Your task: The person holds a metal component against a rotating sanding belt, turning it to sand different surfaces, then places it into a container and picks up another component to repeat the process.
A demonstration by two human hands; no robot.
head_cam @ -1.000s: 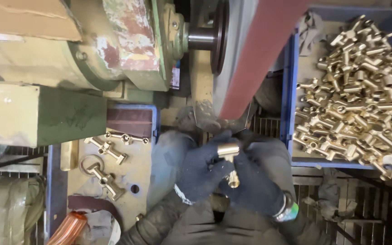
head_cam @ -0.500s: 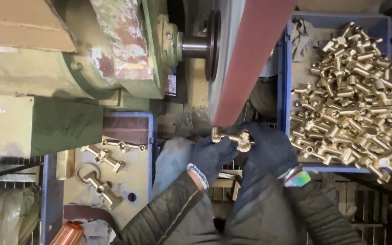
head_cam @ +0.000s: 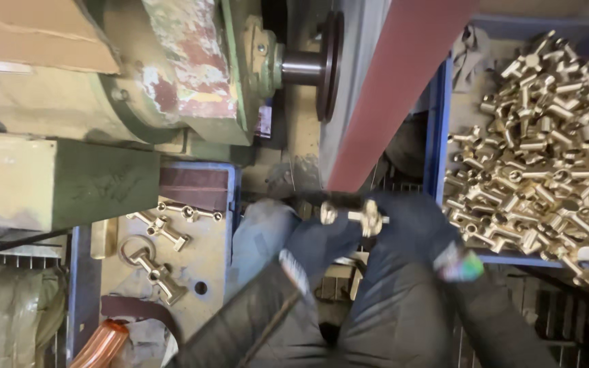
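Brass fitting held crosswise under the sanding belt

The brass fitting [head_cam: 354,216] was pinched between the gloved left hand [head_cam: 322,238] and right hand [head_cam: 410,228], its long axis lying left-right, just below the red sanding belt's [head_cam: 397,88] lower end, beside the blue crate's [head_cam: 438,136] left wall.

Dark blue gloves [head_cam: 403,232]; brass-yellow fitting [head_cam: 356,215]. Reddish-brown sanding belt [head_cam: 397,88]; pale green machine [head_cam: 138,75], paint chipped red. Blue crate [head_cam: 439,143].
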